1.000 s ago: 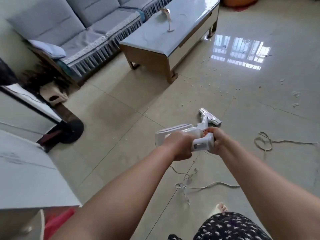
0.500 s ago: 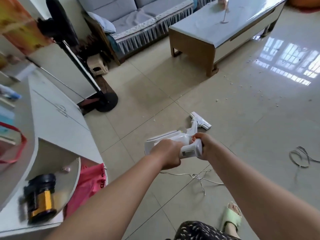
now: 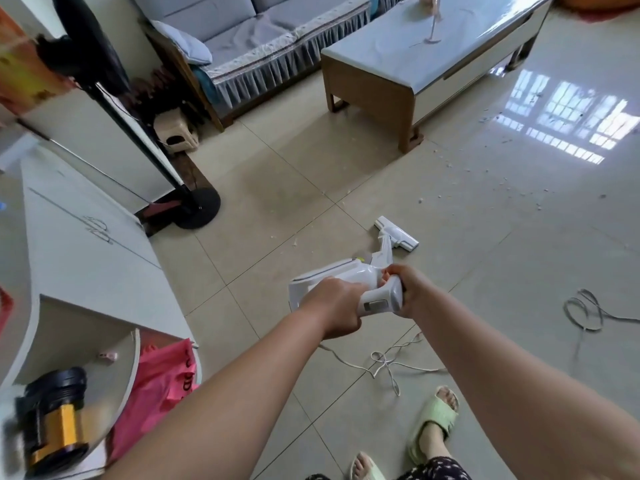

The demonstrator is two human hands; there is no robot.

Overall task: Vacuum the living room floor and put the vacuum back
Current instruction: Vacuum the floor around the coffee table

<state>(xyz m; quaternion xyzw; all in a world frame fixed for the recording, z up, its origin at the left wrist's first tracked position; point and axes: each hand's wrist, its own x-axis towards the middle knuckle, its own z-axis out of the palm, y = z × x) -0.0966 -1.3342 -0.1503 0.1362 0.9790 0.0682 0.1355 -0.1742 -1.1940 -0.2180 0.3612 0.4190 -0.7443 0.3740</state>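
Over the tiled floor, both hands grasp the vacuum (image 3: 349, 282).
Head view: left hand (image 3: 334, 310) wraps the body, right hand (image 3: 403, 289) the handle; neither is nearer. Its long axis runs forward and down from the grip to the nozzle (image 3: 398, 235) on the floor, pointing toward crumbs (image 3: 450, 164) near the table (image 3: 374, 95).
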